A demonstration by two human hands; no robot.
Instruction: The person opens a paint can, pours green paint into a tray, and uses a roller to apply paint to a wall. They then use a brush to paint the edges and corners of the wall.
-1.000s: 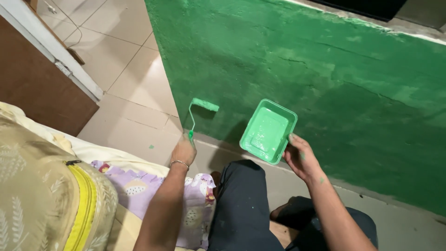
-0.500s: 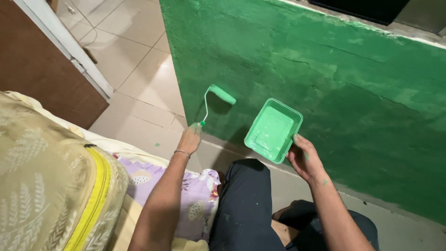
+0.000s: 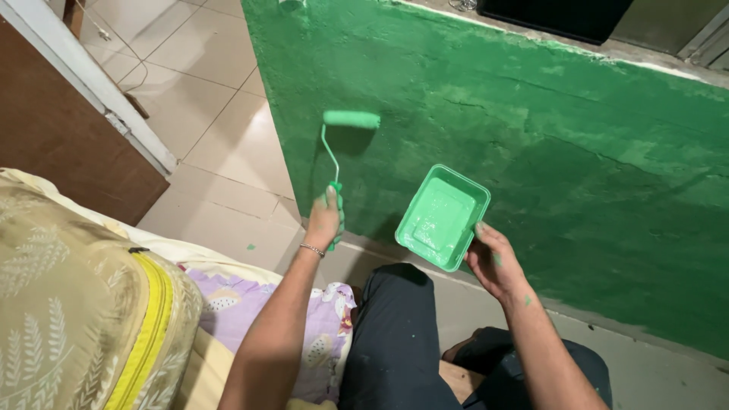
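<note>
Gripping a paint roller [image 3: 350,119] against the green wall [image 3: 531,137], the left hand [image 3: 324,220] works while the right hand [image 3: 490,262] clasps a green paint tray [image 3: 442,217].

A small paint roller [image 3: 350,119] (sleeve, wire frame and handle all coated green) lies with its sleeve level against the green wall [image 3: 531,129], handle pointing down. Right of it, a rectangular green paint tray [image 3: 443,216] is tilted toward the wall, wet paint pooled inside.
</note>
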